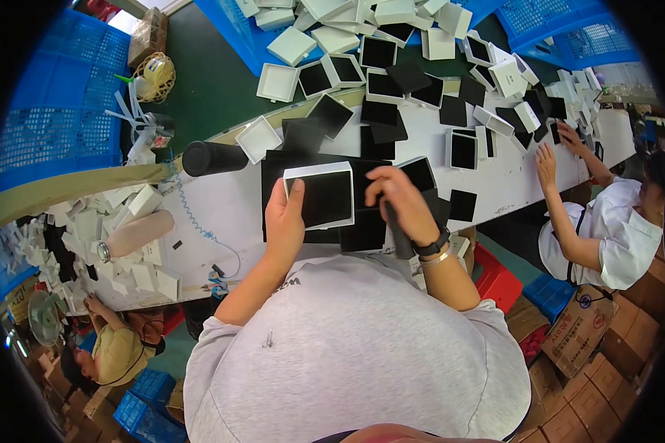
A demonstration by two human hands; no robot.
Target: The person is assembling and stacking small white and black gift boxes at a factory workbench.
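Observation:
My left hand [285, 221] grips the left side of a shallow white box [351, 193], with the thumb over its edge. A black panel [319, 201] fills the inside of this box. Just right of it is my right hand [405, 201], its fingers curled and a little smeared by motion. From under its palm hangs a dark flat strip [399, 235], which seems to be in its hold. Beneath both hands lie black sheets [272, 173] on the white table [233, 196]. A black cylinder [213, 159] rests on its side, beyond my left hand.
White boxes [292, 46] fill a blue crate at the back. Loose boxes and black pads [463, 205] lie to the right, where a co-worker [606, 221] handles pieces. Another person [122, 343] sits at the left near more boxes. A coiled blue cord [192, 214] crosses the table.

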